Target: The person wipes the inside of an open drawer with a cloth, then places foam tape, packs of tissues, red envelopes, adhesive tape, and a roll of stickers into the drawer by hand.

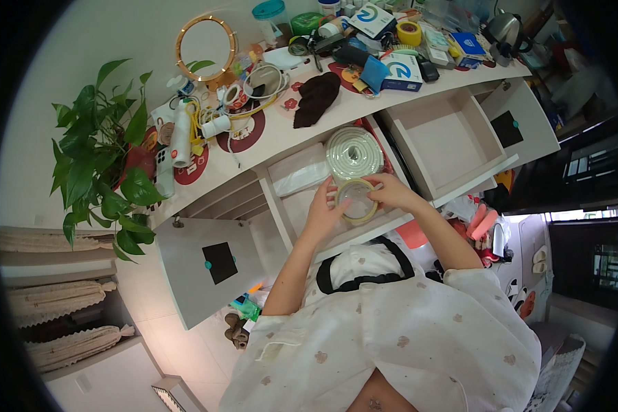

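A partly open drawer (294, 210) lies before me, and both of my hands are over it. My left hand (318, 212) holds the left side of a pale yellow ring, apparently a roll of tape (361, 220). From the other side, the fingers of my right hand (395, 193) grip its upper right rim. Just beyond the ring sits a coiled white strip (354, 152) that looks plastic-wrapped. A flat white plastic packet (299, 171) lies at the drawer's back left.
A second open drawer (445, 141) is to the right. Cabinet doors hang open at left (211, 268) and right (520, 121). The tabletop (268, 149) carries a round mirror (206, 47), a dark cloth (316, 99), boxes and cables. A leafy potted plant (98, 165) stands at its left end.
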Available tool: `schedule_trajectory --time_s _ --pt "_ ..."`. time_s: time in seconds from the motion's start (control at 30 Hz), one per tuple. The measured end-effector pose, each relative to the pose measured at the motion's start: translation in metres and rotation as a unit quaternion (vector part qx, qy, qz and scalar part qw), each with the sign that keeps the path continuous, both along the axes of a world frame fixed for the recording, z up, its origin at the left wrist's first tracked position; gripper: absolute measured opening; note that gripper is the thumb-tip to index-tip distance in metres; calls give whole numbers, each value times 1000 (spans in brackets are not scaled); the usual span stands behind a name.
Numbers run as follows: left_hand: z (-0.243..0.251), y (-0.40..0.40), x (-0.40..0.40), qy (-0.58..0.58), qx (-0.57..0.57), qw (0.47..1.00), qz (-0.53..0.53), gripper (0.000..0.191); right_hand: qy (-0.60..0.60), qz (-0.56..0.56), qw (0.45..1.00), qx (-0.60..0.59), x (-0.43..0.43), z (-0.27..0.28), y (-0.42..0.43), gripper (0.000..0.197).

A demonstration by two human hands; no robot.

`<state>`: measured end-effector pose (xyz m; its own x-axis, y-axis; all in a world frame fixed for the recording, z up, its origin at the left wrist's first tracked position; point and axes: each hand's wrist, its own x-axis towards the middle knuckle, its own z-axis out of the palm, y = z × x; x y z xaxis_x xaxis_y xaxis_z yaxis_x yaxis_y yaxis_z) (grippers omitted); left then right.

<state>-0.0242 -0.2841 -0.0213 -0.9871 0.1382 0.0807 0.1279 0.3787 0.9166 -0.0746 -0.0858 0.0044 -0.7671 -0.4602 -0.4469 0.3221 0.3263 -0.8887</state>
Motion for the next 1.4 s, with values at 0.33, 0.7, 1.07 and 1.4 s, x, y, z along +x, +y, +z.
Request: schedule_trajectory --time_s 0.33,0.7,1.07,1.4 --pt "-25 36 -31 -268 -47 960 -72 24 183 21 951 250 2 -29 25 30" --pt "-26 57 -48 -251 -104 950 -153 22 276 66 793 539 14 -39 19 21" --pt "-72 82 -35 -41 -241 968 -58 16 353 52 806 473 21 -47 32 21" --pt "-66 67 -42 -245 -26 968 -54 33 288 149 764 557 23 -34 8 48"
